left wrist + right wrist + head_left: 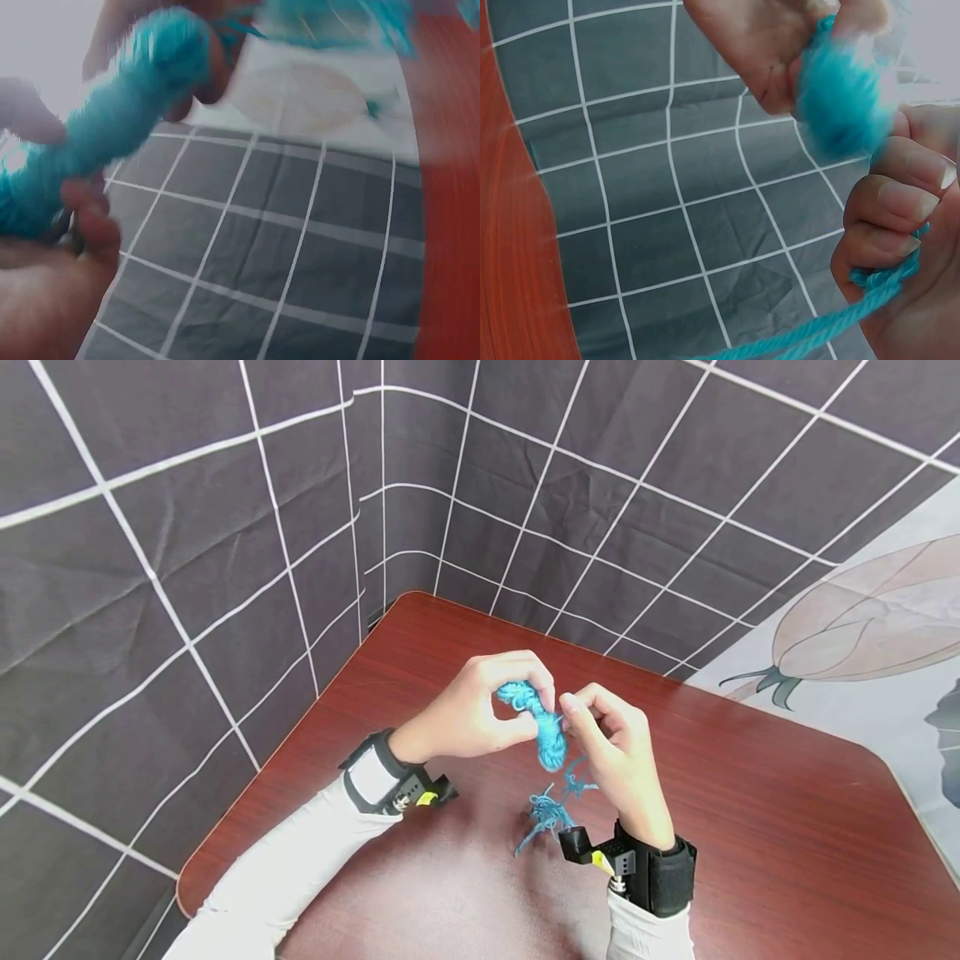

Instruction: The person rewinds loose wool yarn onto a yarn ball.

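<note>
In the head view a bright blue yarn bundle (551, 743), long and wound thick, is held up above the table. My left hand (491, 706) grips it around its middle between thumb and fingers. Close beside its right side, my right hand (611, 739) pinches a strand of the yarn. The right wrist view shows the fingers (885, 202) curled, with yarn strands (825, 319) trailing out below them toward the lower left. Blurred in the left wrist view, the bundle (142, 97) runs diagonally up to the right hand's fingertips.
Loose, tangled blue yarn (549, 812) lies below the hands on the reddish-brown table (750, 793). Dark grey cloth with white grid lines (600, 468) hangs behind the table and at its left. A pale printed cloth (870, 627) hangs at the right.
</note>
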`<action>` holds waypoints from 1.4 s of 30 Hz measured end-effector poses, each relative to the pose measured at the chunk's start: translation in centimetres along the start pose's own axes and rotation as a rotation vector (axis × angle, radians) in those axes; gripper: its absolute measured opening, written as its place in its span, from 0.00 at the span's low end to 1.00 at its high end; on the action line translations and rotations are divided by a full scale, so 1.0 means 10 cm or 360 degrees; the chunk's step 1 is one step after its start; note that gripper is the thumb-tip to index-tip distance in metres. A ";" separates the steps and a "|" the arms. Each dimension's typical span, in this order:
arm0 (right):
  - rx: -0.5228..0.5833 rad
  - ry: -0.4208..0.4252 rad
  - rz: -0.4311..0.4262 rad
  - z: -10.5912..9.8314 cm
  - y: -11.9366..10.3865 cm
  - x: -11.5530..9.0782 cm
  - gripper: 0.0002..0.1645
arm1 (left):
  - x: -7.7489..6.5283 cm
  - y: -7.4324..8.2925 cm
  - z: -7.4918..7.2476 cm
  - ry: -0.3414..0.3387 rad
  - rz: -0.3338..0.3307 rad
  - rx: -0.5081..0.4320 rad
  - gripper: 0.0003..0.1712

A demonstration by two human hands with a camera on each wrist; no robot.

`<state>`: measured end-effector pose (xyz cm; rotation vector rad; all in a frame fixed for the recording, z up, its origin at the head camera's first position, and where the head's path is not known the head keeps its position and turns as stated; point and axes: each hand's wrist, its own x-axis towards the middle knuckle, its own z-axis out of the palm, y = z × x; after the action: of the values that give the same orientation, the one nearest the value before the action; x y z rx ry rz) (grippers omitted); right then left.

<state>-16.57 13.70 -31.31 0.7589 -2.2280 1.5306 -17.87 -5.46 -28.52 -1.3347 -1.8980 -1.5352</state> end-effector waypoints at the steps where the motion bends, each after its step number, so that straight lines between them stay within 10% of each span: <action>1: -0.0012 0.0002 0.0002 0.00 0.00 0.00 0.12 | 0.00 -0.01 -0.01 -0.0038 -0.0024 -0.0105 0.07; 7: -0.0001 0.0014 -0.0029 -0.01 -0.01 0.00 0.11 | -0.03 -0.16 0.00 -0.0121 -0.0139 -0.0637 0.09; 15: -0.0136 0.0037 -0.0051 -0.03 -0.03 0.01 0.08 | -0.03 -0.26 0.07 0.0004 -0.0108 -0.0795 0.14; 20: -0.0001 -0.0003 -0.0118 -0.02 0.01 0.01 0.10 | 0.00 -0.09 0.04 0.0243 -0.0043 -0.0607 0.14; 27: -0.0005 -0.0015 -0.0060 -0.01 0.01 0.00 0.11 | 0.03 -0.01 0.03 0.0446 0.0151 0.0073 0.11; 37: 0.0009 -0.0013 -0.0090 -0.01 -0.01 0.00 0.11 | -0.03 -0.23 0.08 0.0334 0.0168 0.0509 0.11; 42: -0.0001 0.0003 -0.0058 -0.01 -0.01 -0.01 0.11 | -0.02 -0.13 0.05 0.0174 0.0125 0.0369 0.08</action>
<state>-16.41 13.79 -31.25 0.7936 -2.2012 1.5127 -18.70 -5.06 -29.62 -1.1842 -1.8669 -1.2784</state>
